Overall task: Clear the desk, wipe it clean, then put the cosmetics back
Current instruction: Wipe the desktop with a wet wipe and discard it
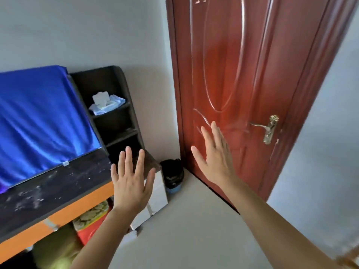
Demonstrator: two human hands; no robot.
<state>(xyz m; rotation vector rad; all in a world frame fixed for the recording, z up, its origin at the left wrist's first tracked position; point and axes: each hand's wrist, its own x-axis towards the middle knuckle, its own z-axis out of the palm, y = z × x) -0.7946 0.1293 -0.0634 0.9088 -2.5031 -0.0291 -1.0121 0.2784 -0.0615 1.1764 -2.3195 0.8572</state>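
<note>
1. The red door fills your right.
2. Bare floor runs open between the door and the surface.
3. The dusty dark surface lies at your left, its orange front edge toward you.
4. Your left grip is over the surface's right end, fingers spread and empty.
5. Your right grip is before the door, likewise spread.
6. A black bin sits in the wall corner.

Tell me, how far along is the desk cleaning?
Clearing looks done: no cosmetics show on the desk. Wiping is left: its top is flecked with white smudges. The left hand and right hand are open, empty; a wipes pack sits on the shelf. Cosmetics are out of view.
</note>
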